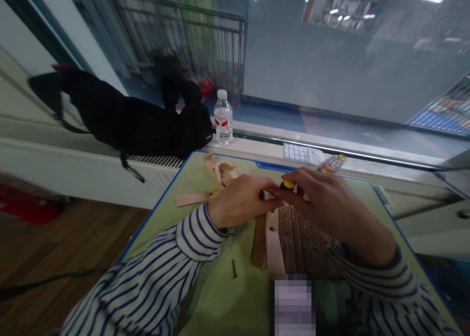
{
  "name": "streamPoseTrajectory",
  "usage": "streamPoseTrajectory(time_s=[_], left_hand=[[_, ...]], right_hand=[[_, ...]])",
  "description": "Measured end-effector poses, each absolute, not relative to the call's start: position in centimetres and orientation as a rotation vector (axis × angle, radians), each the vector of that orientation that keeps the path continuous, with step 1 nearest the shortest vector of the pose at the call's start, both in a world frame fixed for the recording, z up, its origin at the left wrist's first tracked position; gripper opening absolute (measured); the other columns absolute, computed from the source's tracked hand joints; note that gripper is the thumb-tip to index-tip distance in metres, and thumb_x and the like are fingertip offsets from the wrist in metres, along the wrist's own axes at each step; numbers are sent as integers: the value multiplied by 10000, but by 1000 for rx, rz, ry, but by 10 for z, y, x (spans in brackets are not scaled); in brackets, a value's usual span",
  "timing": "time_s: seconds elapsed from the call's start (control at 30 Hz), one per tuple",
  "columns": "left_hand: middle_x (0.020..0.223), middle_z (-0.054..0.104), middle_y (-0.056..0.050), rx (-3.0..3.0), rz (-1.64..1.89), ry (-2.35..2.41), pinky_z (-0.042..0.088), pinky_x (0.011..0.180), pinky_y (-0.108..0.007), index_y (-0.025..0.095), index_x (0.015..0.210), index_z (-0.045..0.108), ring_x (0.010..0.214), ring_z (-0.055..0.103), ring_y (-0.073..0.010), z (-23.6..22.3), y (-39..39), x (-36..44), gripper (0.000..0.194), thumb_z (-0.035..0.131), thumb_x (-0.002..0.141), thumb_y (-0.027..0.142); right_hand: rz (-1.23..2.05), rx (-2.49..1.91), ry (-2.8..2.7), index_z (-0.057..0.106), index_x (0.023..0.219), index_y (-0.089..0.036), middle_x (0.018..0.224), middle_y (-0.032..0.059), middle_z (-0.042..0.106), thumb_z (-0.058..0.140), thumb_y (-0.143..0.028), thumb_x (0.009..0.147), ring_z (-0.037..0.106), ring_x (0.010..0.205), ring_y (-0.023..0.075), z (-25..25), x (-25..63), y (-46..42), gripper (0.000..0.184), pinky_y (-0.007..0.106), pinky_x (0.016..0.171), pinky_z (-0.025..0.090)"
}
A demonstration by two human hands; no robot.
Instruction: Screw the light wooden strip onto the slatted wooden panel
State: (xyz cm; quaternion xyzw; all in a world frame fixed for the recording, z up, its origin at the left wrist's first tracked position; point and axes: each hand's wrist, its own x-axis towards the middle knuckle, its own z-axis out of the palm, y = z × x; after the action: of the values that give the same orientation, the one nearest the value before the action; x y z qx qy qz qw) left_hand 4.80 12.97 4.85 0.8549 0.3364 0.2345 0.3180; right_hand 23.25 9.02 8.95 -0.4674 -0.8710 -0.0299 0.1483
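Observation:
My right hand is closed, its thumb and fingers around a short yellow-and-black screwdriver handle; no shaft shows. My left hand meets it from the left, fingertips pinched together against the right hand's; what they hold is hidden. Below both hands lies a pale wooden strip with a hole in it, alongside a brown ridged piece dotted with small marks. A screw rests on the green tabletop to the left of the strip.
Pale wooden parts lie at the table's back left. A clear, yellow-tipped object sits behind my right hand. On the sill beyond the blue-edged table stand a water bottle and a black bag. A pixelated patch covers the bottom.

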Motion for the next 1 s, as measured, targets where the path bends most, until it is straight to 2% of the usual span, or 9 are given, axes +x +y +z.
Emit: streamPoseTrajectory(time_s=[0.13, 0.27, 0.33, 0.4, 0.5, 0.6, 0.7, 0.9, 1.0], left_hand=[[779, 699, 9, 2249, 650, 929, 384, 603, -223, 191, 886, 696, 638, 586, -111, 48, 130, 49, 141, 657, 805, 299], [733, 677, 0, 2286, 632, 944, 371, 584, -218, 171, 819, 690, 641, 578, -118, 47, 132, 47, 202, 632, 827, 365], [737, 674, -1, 2289, 632, 945, 372, 590, -217, 169, 805, 687, 654, 579, -121, 46, 133, 46, 212, 649, 815, 377], [751, 677, 4, 2290, 632, 925, 374, 603, -214, 172, 823, 687, 671, 584, -119, 46, 133, 45, 170, 666, 810, 340], [759, 685, 11, 2299, 585, 849, 373, 614, -215, 188, 881, 697, 691, 597, -118, 48, 133, 43, 127, 616, 857, 283], [795, 697, -5, 2311, 518, 779, 394, 654, -231, 196, 937, 703, 749, 620, -135, 51, 132, 42, 219, 515, 924, 305], [824, 705, -18, 2305, 508, 784, 410, 679, -241, 195, 967, 704, 779, 626, -147, 53, 130, 42, 238, 496, 931, 305], [802, 713, 23, 2274, 643, 893, 406, 641, -223, 222, 913, 713, 675, 610, -114, 49, 131, 44, 119, 655, 819, 267], [788, 714, 8, 2288, 673, 925, 408, 632, -225, 197, 855, 716, 654, 609, -113, 47, 132, 45, 138, 647, 829, 313]], right_hand=[[-36, -1350, -2499, 586, 935, -173, 811, 39, 646, 468, -402, 940, 607, 706, 172, 90, 233, 88, 258, 296, 632, 424], [21, -1220, -2524, 534, 1175, -186, 1069, 73, 666, 497, -305, 931, 637, 918, 201, 91, 235, 84, 274, 319, 760, 475], [63, -1151, -2529, 536, 1180, -198, 1146, 68, 651, 485, -229, 930, 627, 990, 187, 91, 235, 83, 257, 306, 812, 473], [99, -1131, -2535, 566, 1121, -201, 1127, 57, 661, 475, -196, 932, 634, 965, 168, 91, 235, 83, 210, 286, 798, 475], [22, -1189, -2516, 590, 1076, -186, 1013, 68, 685, 504, -261, 931, 649, 845, 176, 90, 235, 84, 185, 298, 716, 475], [-46, -1247, -2510, 609, 1024, -171, 876, 63, 677, 525, -328, 920, 635, 750, 182, 91, 235, 84, 206, 307, 661, 458], [-27, -1274, -2510, 610, 1006, -167, 818, 47, 656, 517, -354, 922, 621, 712, 173, 91, 235, 85, 225, 304, 646, 447], [5, -1287, -2509, 601, 1033, -171, 851, 51, 669, 488, -349, 935, 632, 724, 174, 90, 233, 85, 233, 308, 655, 467], [-7, -1235, -2518, 548, 1186, -155, 1040, 102, 682, 514, -349, 921, 656, 880, 218, 89, 234, 84, 330, 343, 739, 503]])
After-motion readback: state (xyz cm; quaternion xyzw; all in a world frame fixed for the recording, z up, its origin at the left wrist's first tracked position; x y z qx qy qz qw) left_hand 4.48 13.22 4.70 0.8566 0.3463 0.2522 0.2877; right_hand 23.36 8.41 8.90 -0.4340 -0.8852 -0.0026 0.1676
